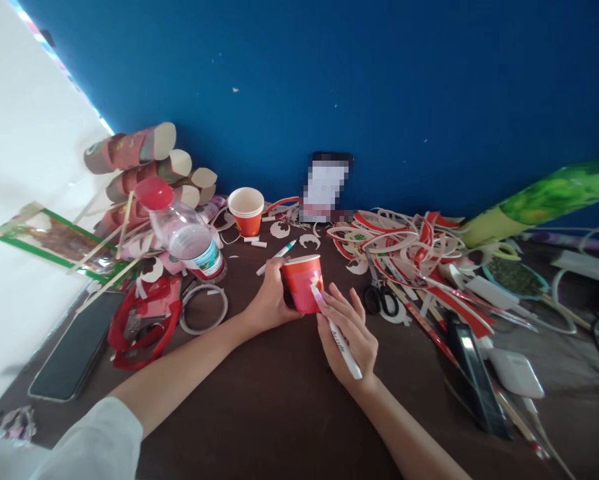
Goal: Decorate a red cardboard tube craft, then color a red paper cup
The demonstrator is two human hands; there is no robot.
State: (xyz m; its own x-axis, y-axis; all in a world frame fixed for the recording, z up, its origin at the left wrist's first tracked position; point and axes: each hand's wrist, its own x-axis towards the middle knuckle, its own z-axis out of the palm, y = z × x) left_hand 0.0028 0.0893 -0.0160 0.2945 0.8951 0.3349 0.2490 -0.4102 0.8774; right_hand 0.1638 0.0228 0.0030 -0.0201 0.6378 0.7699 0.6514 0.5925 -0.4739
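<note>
My left hand (pixel 272 300) is closed round the left side of a red paper cup (pixel 302 283), which tilts a little above the dark tabletop. A white paint marker (pixel 343 350) with a pinkish-purple band is pinched in my right hand (pixel 349 330). Its tip meets the cup's front, where a small pale mark shows. Behind the left hand lies another white marker (pixel 279 255) with a teal end. Farther back, a stack of paper cups (pixel 246 212) stands upright, with small white marker caps (pixel 252 240) in front of it.
Black-handled scissors (pixel 381 300) lie right of my hands, before a heap of cut paper strips (pixel 399 237). A stapler-like black object (pixel 472 373) is nearer. To the left are a red-capped bottle (pixel 184 233), a tape roll (pixel 203 310) and a phone (pixel 77 350). Another phone (pixel 324 187) leans against the blue wall.
</note>
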